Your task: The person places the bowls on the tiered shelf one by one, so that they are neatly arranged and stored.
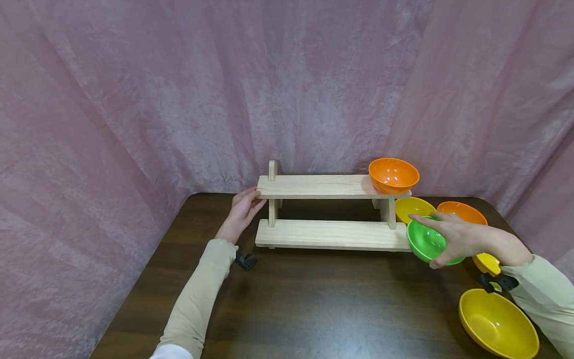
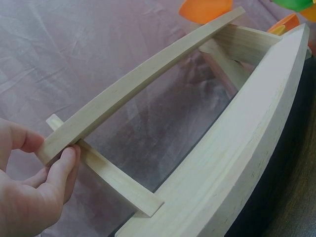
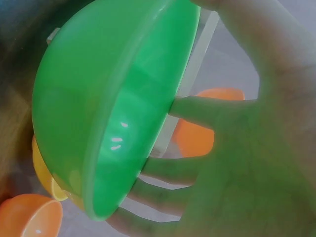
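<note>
A two-tier wooden shelf [image 1: 314, 185] stands at the back of the table. My left hand [image 1: 242, 213] pinches the left end of its upper board; the left wrist view shows thumb and fingers on either side of that board [image 2: 108, 101]. At the lower tier's right end, my right hand [image 1: 468, 238] grips a green bowl [image 1: 419, 240] by its rim. In the right wrist view the green bowl [image 3: 74, 98] is tilted, with fingers spread along the rim. An orange bowl [image 1: 393, 174] rests on the upper board's right end.
Right of the shelf, a yellow bowl [image 1: 410, 205] and another orange bowl [image 1: 464, 212] stand behind my right hand. Another yellow piece [image 1: 486, 263] is partly hidden beneath my wrist. A larger yellow bowl [image 1: 498, 324] sits at the table's front right. A pink curtain [image 1: 287, 89] hangs behind.
</note>
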Motion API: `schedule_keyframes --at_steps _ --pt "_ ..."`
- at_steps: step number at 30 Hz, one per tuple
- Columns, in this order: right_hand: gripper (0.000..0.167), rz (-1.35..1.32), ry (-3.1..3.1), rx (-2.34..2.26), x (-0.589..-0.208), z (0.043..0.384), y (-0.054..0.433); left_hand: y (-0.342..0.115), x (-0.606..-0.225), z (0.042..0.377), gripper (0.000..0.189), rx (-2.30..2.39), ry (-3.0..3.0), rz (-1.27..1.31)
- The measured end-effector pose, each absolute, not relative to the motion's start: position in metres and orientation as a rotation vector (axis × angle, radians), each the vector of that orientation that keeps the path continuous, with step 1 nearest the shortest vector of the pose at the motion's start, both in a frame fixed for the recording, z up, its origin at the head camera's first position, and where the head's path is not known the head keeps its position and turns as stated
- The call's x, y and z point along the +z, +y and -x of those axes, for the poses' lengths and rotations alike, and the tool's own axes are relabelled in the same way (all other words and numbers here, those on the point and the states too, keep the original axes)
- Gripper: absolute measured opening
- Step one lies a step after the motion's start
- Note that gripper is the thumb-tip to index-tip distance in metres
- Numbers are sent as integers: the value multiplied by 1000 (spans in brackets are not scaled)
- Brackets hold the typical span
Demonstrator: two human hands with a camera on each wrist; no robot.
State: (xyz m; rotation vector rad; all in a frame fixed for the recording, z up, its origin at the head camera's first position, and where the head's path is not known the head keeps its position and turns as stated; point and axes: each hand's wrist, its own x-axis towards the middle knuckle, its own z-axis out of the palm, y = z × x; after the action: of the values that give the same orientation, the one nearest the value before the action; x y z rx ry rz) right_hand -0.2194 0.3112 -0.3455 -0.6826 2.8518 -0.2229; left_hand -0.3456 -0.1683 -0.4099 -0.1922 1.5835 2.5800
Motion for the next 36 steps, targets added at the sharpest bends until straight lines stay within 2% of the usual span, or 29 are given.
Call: schedule_keyframes --at_steps 36 --pt "109 762 2839 -227 -338 224 293 -168 -412 346 52 2574 1607 201"
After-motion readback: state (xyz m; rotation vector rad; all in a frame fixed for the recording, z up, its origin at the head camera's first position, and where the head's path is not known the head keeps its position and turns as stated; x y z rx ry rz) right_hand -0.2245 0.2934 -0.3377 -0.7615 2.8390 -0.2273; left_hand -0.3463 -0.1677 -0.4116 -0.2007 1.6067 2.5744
